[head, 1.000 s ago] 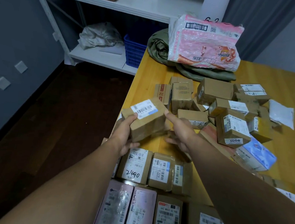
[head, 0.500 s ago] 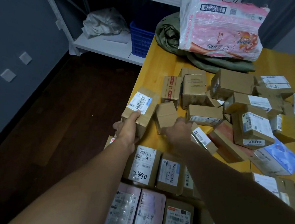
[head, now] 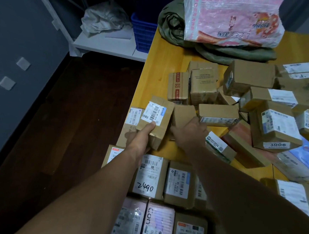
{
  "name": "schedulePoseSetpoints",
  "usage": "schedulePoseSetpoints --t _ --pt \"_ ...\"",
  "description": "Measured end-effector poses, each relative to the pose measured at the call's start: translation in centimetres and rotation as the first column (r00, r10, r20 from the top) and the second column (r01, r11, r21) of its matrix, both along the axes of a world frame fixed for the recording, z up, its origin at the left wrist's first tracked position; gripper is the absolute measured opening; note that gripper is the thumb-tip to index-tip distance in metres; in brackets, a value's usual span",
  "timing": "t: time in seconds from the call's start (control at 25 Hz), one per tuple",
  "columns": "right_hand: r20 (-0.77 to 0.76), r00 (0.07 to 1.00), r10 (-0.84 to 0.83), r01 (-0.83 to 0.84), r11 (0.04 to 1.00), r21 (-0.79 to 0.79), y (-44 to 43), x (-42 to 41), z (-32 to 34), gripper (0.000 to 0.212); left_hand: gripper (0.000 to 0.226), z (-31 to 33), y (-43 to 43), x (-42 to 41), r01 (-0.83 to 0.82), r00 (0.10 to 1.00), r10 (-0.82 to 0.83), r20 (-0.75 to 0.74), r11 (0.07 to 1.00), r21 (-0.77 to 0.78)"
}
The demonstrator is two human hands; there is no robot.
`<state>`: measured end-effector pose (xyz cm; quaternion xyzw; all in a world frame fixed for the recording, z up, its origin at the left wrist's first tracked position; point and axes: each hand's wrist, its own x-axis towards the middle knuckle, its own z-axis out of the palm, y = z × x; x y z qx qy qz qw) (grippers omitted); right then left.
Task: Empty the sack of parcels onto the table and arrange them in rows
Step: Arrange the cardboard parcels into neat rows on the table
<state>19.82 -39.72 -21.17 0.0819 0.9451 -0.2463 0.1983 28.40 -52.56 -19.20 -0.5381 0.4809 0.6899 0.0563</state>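
Note:
My left hand point(head: 142, 138) grips a brown cardboard parcel point(head: 160, 124) with a white barcode label, low over the left edge of the yellow wooden table point(head: 163, 62). My right hand point(head: 189, 131) grips a small plain brown box point(head: 183, 114) just to the right of it. Nearer to me, labelled parcels lie side by side, among them one marked 2490 point(head: 148, 175). A loose heap of boxes fills the right side, including one marked 3006 point(head: 275, 126). The olive green sack point(head: 173, 26) lies crumpled at the far end.
A pink and white plastic pack point(head: 231, 17) sits on the sack. Left of the table is dark wooden floor point(head: 56, 127). A white shelf unit point(head: 107, 45) beyond it holds a blue crate point(head: 142, 32) and a crumpled grey bag point(head: 106, 19).
My left hand has brought the labelled parcel down toward the table's left edge. My right hand let go of that parcel and took hold of the small plain box beside it.

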Motion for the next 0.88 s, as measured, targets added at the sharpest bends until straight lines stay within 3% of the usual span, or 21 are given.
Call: schedulePoseSetpoints --t 0.12,0.2,0.28,0.4,0.52,0.88 --pt "0.067 0.996 -0.051 0.053 0.998 -0.031 1.8 -0.1 1.5 0.098 0.087 -0.8 0.7 -0.2 0.103 0.991 -0.1 0.087 0.994 -0.031" --pt "0.085 0.995 -0.055 0.059 0.997 -0.049 2.3 0.1 2.3 0.096 0.065 -1.1 0.9 -0.5 0.193 0.972 -0.168 0.162 0.97 -0.147" --pt "0.091 0.995 -0.034 0.037 0.998 -0.04 2.3 0.6 2.7 0.097 0.051 -0.8 0.9 -0.7 0.312 0.936 -0.245 0.252 0.908 -0.279" --pt "0.095 0.995 -0.004 0.005 1.0 -0.007 2.4 1.3 3.1 0.102 0.037 0.2 1.3 -0.7 0.435 0.897 -0.349 0.272 0.809 -0.395" --pt "0.09 0.996 0.008 -0.009 1.0 0.007 2.5 1.8 3.4 0.102 0.039 0.2 1.4 -0.2 0.497 0.867 -0.43 0.251 0.728 -0.472" --pt "0.068 0.996 0.056 -0.062 0.994 0.092 2.2 3.3 4.9 0.096 0.035 0.4 -0.3 -0.6 0.516 0.856 -0.455 0.244 0.744 -0.424"
